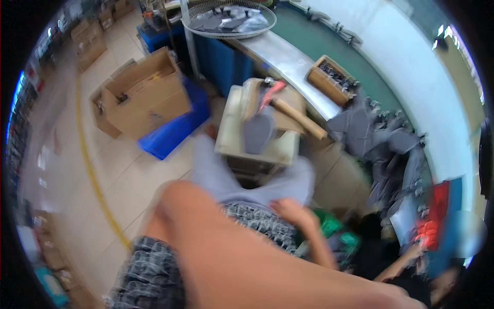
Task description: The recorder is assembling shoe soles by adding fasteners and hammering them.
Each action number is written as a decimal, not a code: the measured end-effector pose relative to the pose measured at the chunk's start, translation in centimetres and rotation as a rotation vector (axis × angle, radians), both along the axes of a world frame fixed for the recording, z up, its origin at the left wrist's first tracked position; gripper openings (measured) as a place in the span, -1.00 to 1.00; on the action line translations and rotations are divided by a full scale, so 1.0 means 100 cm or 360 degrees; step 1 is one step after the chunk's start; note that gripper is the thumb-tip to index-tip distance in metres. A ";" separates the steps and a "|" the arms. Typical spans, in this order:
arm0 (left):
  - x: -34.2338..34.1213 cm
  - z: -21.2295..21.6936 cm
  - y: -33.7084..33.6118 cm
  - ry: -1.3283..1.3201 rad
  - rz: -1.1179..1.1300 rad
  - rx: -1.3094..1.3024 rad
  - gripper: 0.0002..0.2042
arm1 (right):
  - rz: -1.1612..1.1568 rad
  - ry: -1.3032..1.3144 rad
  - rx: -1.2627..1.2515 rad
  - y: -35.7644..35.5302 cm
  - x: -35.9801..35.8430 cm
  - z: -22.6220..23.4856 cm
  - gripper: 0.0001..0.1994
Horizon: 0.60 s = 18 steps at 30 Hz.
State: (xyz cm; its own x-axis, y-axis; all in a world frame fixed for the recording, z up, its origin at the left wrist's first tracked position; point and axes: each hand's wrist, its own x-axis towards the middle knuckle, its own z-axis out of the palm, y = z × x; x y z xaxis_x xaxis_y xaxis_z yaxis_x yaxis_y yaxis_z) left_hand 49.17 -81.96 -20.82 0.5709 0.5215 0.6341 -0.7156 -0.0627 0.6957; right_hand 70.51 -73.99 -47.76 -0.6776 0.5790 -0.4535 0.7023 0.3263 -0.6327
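Apparently between steps, I sit facing a squat, pale stand (226,126) on which a grey padded piece (259,135) lies on the near side, with a red-headed hammer (301,118) just beyond, its wooden handle slanting toward the right. No hand is on either. My right hand (289,210) is blurred near my grey trousers (212,172); I cannot tell whether it grips anything. What looks like my left forearm (247,247) sweeps across, its left hand out of sight, its state unknown. The next move, I judge, calls for a forward reach to the stand. Farther out, more grey pieces (360,126) lie right, an open carton (149,103) far left.
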 end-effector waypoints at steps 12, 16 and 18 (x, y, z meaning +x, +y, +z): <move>0.048 -0.038 -0.042 0.0469 0.0953 0.1609 -0.70 | -0.0106 0.0219 0.0056 -0.042 0.048 0.010 -0.59; 0.016 -0.133 -0.016 0.1417 0.1308 0.0884 -0.64 | -0.0242 0.0448 0.0310 -0.036 0.051 0.037 -0.67; 0.000 -0.147 -0.026 0.1631 0.1333 0.0765 -0.73 | -0.0545 0.0717 0.0740 -0.019 0.039 0.084 -0.82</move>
State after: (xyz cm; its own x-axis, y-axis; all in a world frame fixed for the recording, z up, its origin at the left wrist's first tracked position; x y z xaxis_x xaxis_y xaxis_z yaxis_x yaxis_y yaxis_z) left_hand 49.21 -84.52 -35.55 0.5143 0.7862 0.3427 0.4560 -0.5891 0.6671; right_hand 74.46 -75.86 -39.34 -0.4869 0.8566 0.1709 0.5175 0.4405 -0.7336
